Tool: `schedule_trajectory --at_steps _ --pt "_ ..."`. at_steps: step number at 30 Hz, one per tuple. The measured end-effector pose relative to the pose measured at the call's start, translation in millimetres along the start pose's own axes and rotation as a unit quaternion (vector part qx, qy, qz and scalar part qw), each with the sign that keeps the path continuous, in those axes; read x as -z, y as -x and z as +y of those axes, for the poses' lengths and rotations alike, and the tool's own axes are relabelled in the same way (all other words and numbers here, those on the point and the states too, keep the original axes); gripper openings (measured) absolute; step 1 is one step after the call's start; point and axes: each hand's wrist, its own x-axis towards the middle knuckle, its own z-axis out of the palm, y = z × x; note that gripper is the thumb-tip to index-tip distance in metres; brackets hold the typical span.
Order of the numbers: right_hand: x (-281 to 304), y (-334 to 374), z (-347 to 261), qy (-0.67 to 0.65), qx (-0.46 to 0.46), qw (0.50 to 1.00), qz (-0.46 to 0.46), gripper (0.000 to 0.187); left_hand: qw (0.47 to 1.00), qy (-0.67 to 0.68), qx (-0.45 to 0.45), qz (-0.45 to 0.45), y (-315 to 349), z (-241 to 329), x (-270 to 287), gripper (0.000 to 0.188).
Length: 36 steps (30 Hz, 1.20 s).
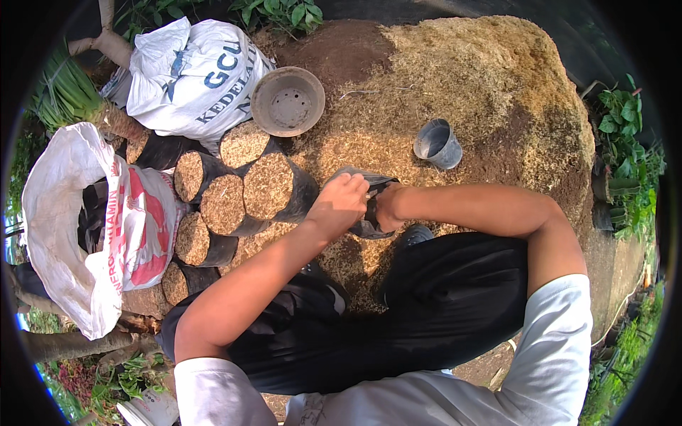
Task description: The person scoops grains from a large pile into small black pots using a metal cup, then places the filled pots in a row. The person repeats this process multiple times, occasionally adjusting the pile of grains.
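Observation:
A black plastic grow bag (368,228) is between my two hands, above the wood-shaving pile in front of my knees. On its left edge my left hand (342,202) is closed, fingers pinching the plastic. My right hand (387,207) reaches into the bag's mouth from the right; its fingers are hidden inside. What the bag contains cannot be made out. Just to the left stand several filled black grow bags (268,186), topped with pale shavings. A small dark plastic pot (437,144) lies tilted on the pile beyond my right hand.
A large mound of shavings and dark soil (490,92) spreads ahead and right. A round grey pot (288,101) with drain holes sits by a full white sack (199,78). At left, an open white-and-red sack (138,227) holds black plastic. Green plants (621,117) border the right.

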Motion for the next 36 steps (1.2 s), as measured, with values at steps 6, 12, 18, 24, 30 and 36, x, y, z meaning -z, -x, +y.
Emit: schedule_trajectory --at_steps 6,12,18,24,30,36 --pt "-2 12 3 -0.002 0.113 0.99 0.08 0.044 0.94 0.136 0.307 -0.062 2 -15 24 0.008" --pt "-8 6 4 -0.217 0.216 0.924 0.23 0.07 0.867 0.253 0.294 -0.312 12 -53 39 0.021" --pt "-17 8 6 -0.153 0.115 0.941 0.277 0.103 0.894 0.208 0.246 -0.311 27 -38 25 0.026" --pt "-11 1 4 -0.127 0.185 0.94 0.259 0.08 0.909 0.186 0.302 -0.22 30 -12 -5 0.027" --pt "-18 8 41 -0.158 0.203 0.857 0.446 0.042 0.902 0.172 0.275 -0.285 33 -24 -17 0.029" --pt "-41 51 127 -0.27 -0.265 0.782 0.496 0.07 0.846 0.387 0.272 -0.245 20 -47 -5 0.039"
